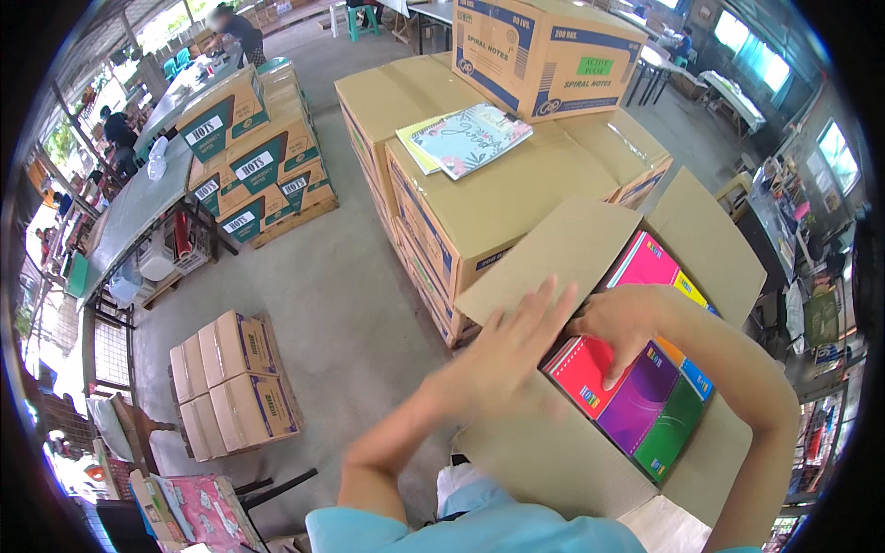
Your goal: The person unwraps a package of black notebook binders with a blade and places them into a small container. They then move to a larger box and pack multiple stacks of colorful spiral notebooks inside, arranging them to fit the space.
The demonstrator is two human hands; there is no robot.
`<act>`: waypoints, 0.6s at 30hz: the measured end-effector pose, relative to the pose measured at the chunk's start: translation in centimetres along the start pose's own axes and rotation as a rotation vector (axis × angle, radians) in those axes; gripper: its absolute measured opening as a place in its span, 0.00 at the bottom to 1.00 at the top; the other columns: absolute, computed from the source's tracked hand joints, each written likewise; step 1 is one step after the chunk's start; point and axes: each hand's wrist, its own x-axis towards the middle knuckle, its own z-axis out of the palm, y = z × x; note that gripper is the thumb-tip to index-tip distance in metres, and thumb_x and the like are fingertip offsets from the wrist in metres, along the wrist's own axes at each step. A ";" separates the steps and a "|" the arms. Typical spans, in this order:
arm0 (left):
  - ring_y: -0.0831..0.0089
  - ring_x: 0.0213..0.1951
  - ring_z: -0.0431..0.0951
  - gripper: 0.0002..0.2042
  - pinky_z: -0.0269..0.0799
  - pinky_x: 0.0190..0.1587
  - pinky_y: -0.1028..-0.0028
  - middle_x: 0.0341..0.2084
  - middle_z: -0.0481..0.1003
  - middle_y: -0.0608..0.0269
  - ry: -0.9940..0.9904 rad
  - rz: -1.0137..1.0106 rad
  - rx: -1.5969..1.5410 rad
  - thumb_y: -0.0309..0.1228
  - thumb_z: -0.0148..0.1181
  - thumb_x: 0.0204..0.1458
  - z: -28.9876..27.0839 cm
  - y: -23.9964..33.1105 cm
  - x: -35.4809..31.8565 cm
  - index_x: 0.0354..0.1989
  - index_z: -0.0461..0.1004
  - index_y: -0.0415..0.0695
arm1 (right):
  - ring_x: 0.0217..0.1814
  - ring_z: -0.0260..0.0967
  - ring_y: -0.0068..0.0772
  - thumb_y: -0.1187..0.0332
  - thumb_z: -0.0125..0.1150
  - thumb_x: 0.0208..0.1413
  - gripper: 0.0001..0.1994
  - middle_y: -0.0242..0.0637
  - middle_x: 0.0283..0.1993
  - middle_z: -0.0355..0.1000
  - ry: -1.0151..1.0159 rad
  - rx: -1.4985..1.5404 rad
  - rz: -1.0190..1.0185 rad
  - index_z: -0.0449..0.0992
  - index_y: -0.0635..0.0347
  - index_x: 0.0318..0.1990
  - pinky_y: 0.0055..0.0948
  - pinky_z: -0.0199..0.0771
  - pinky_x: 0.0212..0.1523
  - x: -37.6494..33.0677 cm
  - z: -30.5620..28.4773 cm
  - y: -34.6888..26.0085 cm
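Note:
An opened cardboard box point(742, 241) stands before me on the right, filled with spiral notebooks in bright covers. A pink notebook point(650, 263), a red notebook point(585, 373), a purple notebook point(641, 392) and a green notebook point(666, 427) show among them. My right hand point(627, 318) reaches into the box from the right; its thumb lies on the red notebook and the fingers curl over its far edge, tips hidden. Blurred by motion, my left hand point(516, 336) has its fingers stretched out beside the raised left flap point(553, 253), holding nothing.
Closed cartons point(516, 207) form a stack beyond the box, with loose notebooks point(470, 138) and another carton point(544, 60) on top. More stacked cartons point(253, 166) stand far left, and smaller cartons point(235, 382) sit lower left. Long tables point(138, 221) line the left; a person point(235, 32) stands beyond.

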 end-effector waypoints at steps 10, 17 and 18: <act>0.35 0.72 0.39 0.57 0.40 0.63 0.28 0.73 0.39 0.38 0.338 -0.053 0.156 0.48 0.77 0.31 10.1 -0.4 -4.2 0.74 0.49 0.53 | 0.55 0.72 0.56 0.51 0.81 0.22 0.49 0.54 0.53 0.76 -0.292 0.239 -0.210 0.72 0.64 0.59 0.40 0.71 0.57 3.2 -1.7 0.6; 0.32 0.71 0.39 0.57 0.39 0.68 0.36 0.72 0.38 0.34 0.276 -0.085 0.223 0.52 0.75 0.37 9.8 -0.6 -4.4 0.73 0.46 0.44 | 0.59 0.70 0.54 0.49 0.80 0.19 0.59 0.51 0.58 0.73 -0.182 0.199 -0.185 0.63 0.58 0.68 0.41 0.71 0.57 2.7 0.1 1.2; 0.32 0.71 0.39 0.57 0.39 0.68 0.36 0.72 0.38 0.34 0.272 -0.080 0.213 0.52 0.75 0.37 10.0 -0.7 -4.4 0.73 0.46 0.44 | 0.59 0.70 0.54 0.49 0.80 0.19 0.59 0.51 0.58 0.73 -0.186 0.207 -0.177 0.63 0.58 0.68 0.41 0.71 0.57 2.7 -0.2 1.0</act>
